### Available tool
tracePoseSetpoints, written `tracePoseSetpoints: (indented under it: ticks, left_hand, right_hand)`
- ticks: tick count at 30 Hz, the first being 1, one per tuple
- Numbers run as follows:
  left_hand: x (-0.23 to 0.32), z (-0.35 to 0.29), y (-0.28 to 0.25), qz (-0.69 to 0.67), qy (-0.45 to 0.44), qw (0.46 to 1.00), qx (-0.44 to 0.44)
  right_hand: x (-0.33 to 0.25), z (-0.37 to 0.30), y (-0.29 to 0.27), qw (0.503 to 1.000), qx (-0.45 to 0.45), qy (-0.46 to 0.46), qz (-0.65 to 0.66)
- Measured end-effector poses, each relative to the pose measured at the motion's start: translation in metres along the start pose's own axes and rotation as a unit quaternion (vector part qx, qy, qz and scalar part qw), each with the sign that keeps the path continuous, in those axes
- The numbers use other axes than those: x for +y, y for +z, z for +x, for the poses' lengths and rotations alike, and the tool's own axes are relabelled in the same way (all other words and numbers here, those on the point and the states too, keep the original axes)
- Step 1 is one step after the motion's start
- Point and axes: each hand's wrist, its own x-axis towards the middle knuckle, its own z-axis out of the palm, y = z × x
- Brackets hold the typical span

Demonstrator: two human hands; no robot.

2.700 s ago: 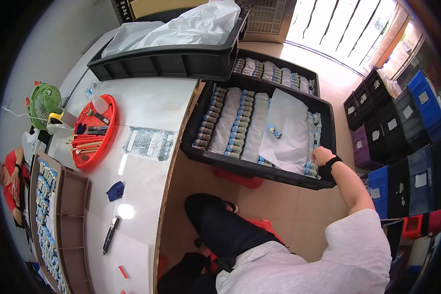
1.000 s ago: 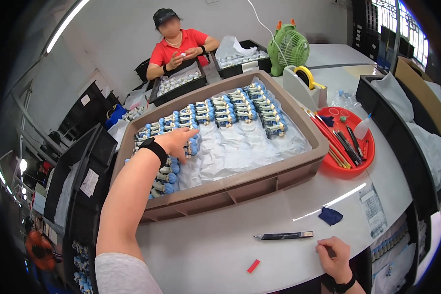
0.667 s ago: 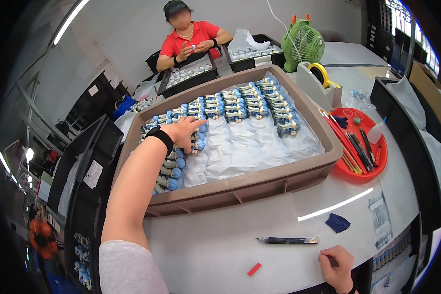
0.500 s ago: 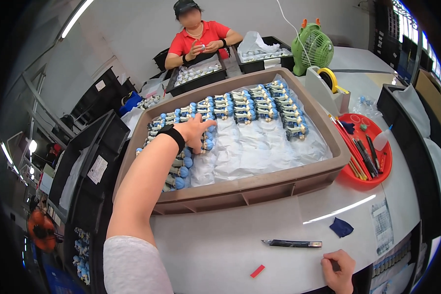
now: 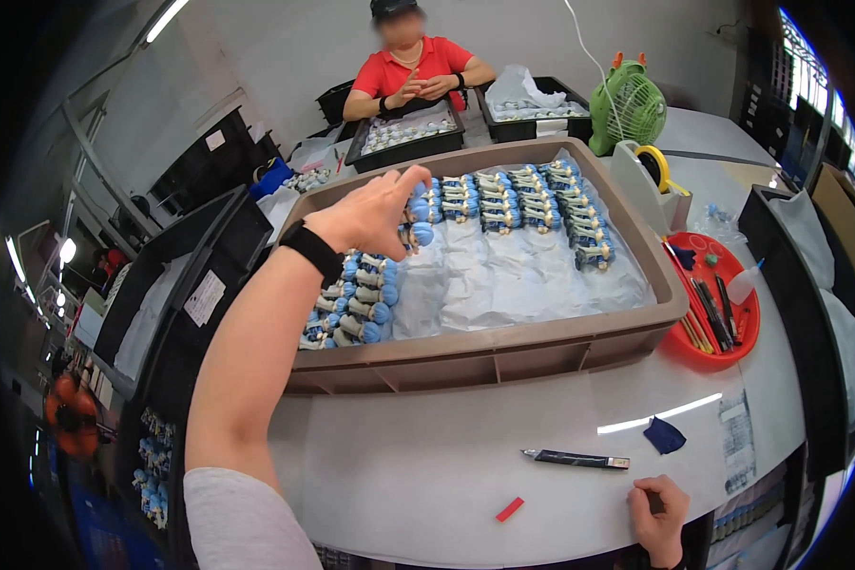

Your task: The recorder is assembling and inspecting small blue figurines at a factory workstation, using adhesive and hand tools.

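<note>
Brown and ribbed, a crate (image 5: 446,369) is standing on the white table (image 5: 408,465) in the head view, and rows of blue-haired figures (image 5: 501,202) are lying in it on white paper (image 5: 499,275). The figures are filling its left and far parts; the paper is showing in the near middle and right.

The left hand (image 5: 375,213) is reaching over the left rows, thumb and fingers parting around some blue heads; whether it is gripping any, I cannot tell. The right hand (image 5: 660,510) is curling into a loose fist at the near right edge, with a knife (image 5: 576,460) lying just left of it. A red strip (image 5: 510,510) is lying farther left, and a navy cloth (image 5: 665,436) is lying beyond the knife. Right of the crate, a red tray (image 5: 708,360) is holding brushes (image 5: 696,319). Across the table, a co-worker (image 5: 418,81) is sitting behind a black tray (image 5: 410,152).
</note>
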Motion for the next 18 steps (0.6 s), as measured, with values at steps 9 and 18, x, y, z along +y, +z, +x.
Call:
tracePoseSetpoints:
  ticks: [9, 18]
  left_hand:
    - [0.150, -0.153, 0.011, -0.165, 0.080, 0.945, -0.272]
    - [0.161, -0.167, 0.051, -0.043, 0.081, 0.973, -0.212]
  right_hand:
    - [0.002, 0.004, 0.001, 0.999, 0.033, -0.011, 0.030]
    - [0.010, 0.001, 0.005, 0.998, 0.040, -0.041, -0.004]
